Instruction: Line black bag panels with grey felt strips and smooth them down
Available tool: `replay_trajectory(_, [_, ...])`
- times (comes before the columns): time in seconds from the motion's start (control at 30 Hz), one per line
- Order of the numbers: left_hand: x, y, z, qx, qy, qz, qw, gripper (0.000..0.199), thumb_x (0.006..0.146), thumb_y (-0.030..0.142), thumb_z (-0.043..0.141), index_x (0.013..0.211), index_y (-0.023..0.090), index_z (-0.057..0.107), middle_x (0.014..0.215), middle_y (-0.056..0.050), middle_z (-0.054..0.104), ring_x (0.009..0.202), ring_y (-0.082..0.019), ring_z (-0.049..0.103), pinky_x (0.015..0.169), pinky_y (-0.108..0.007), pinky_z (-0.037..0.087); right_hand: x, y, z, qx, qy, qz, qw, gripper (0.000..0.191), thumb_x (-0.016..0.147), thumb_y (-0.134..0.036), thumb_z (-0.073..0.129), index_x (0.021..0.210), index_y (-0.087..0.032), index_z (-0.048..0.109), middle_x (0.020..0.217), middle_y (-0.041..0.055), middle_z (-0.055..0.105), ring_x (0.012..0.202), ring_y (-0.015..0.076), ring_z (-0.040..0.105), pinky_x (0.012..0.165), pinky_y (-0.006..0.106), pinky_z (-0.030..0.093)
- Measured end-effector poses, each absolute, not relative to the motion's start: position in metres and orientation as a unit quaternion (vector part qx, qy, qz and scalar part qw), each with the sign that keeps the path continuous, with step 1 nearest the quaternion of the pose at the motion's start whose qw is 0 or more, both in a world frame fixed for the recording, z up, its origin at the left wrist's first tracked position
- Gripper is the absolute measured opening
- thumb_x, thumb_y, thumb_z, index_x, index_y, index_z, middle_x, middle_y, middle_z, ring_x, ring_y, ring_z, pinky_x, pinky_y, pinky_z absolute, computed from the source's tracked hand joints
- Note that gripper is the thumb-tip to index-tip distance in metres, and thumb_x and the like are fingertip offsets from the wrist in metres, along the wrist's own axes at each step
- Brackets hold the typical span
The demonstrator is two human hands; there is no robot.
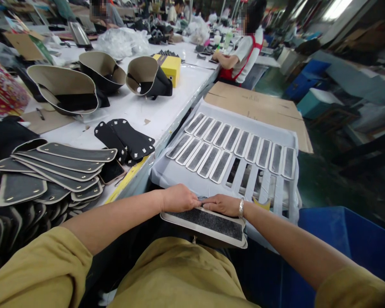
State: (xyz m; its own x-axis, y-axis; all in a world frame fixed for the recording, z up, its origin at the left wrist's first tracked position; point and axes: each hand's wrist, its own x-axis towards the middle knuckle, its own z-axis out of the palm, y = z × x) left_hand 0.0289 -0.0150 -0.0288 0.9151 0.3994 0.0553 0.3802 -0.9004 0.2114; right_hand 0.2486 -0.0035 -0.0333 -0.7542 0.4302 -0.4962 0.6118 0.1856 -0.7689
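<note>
Close to my waist lies a long dark grey panel with a pale border (pixel 208 223), and both hands are at its far edge. My left hand (pixel 179 199) is closed, its fingertips pinched along that edge. Beside it, almost touching at the fingertips, my right hand (pixel 223 205) grips the same edge with thumb and fingers pressed together; a silver bracelet circles the wrist. What lies between the fingertips is partly hidden. Just beyond, smaller dark strips with pale borders (pixel 208 159) lie in two rows on a grey cloth-covered slatted rack (pixel 192 175).
On the white table (pixel 167 112) at left are a pile of dark pale-edged panels (pixel 67 164), black pieces with white tabs (pixel 131 139), open black bag bodies (pixel 64 87) and a yellow box (pixel 171 70). Cardboard (pixel 256 107) lies behind the rack. A blue bin (pixel 327 231) stands right.
</note>
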Motion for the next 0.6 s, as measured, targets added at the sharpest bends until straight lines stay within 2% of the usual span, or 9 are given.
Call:
replay_trajectory(0.1, [0.024, -0.012, -0.025, 0.978, 0.173, 0.005, 0.114, 0.016, 0.085, 0.019, 0.049, 0.091, 0.018, 0.064, 0.085, -0.005, 0.069, 0.073, -0.016, 0.064, 0.059, -0.022, 0.043, 0.243, -0.003, -0.032, 0.338, 0.767, -0.539, 0.079, 0.057, 0.084, -0.06, 0.038, 0.123, -0.024, 0.056, 0.111, 0.0009, 0.065, 0.103, 0.0235, 0.057, 0.094, 0.034, 0.04])
replay_trajectory(0.23, [0.0, -0.002, -0.024, 0.938, 0.22, 0.042, 0.263, 0.025, 0.084, 0.017, 0.051, 0.104, 0.02, 0.065, 0.1, -0.003, 0.069, 0.091, -0.015, 0.064, 0.076, -0.018, 0.044, 0.242, -0.001, -0.033, 0.348, 0.757, -0.547, 0.088, 0.06, 0.083, -0.062, 0.039, 0.126, -0.023, 0.053, 0.115, 0.0017, 0.063, 0.104, 0.0239, 0.056, 0.095, 0.034, 0.04])
replay_trajectory(0.33, [-0.017, 0.003, -0.027, 0.906, 0.25, 0.065, 0.336, 0.03, 0.079, 0.01, 0.053, 0.104, 0.019, 0.067, 0.101, -0.002, 0.069, 0.091, -0.013, 0.064, 0.08, -0.014, 0.042, 0.243, 0.001, -0.035, 0.35, 0.751, -0.553, 0.09, 0.062, 0.082, -0.063, 0.039, 0.127, -0.022, 0.052, 0.121, 0.0023, 0.06, 0.108, 0.0247, 0.054, 0.097, 0.035, 0.038])
replay_trajectory(0.43, [-0.021, 0.003, -0.03, 0.905, 0.242, 0.084, 0.339, 0.03, 0.077, 0.008, 0.053, 0.102, 0.019, 0.068, 0.101, -0.003, 0.069, 0.092, -0.013, 0.065, 0.08, -0.015, 0.042, 0.242, 0.002, -0.036, 0.349, 0.744, -0.562, 0.092, 0.062, 0.082, -0.063, 0.039, 0.128, -0.023, 0.051, 0.121, 0.0016, 0.059, 0.109, 0.0248, 0.053, 0.098, 0.035, 0.037])
replay_trajectory(0.6, [-0.019, -0.001, -0.029, 0.933, 0.202, 0.079, 0.286, 0.027, 0.077, 0.009, 0.054, 0.096, 0.023, 0.068, 0.101, 0.0, 0.07, 0.089, -0.013, 0.064, 0.079, -0.016, 0.043, 0.235, 0.004, -0.038, 0.323, 0.753, -0.566, 0.084, 0.058, 0.084, -0.061, 0.037, 0.128, -0.024, 0.051, 0.121, -0.0005, 0.06, 0.11, 0.0228, 0.053, 0.098, 0.033, 0.037])
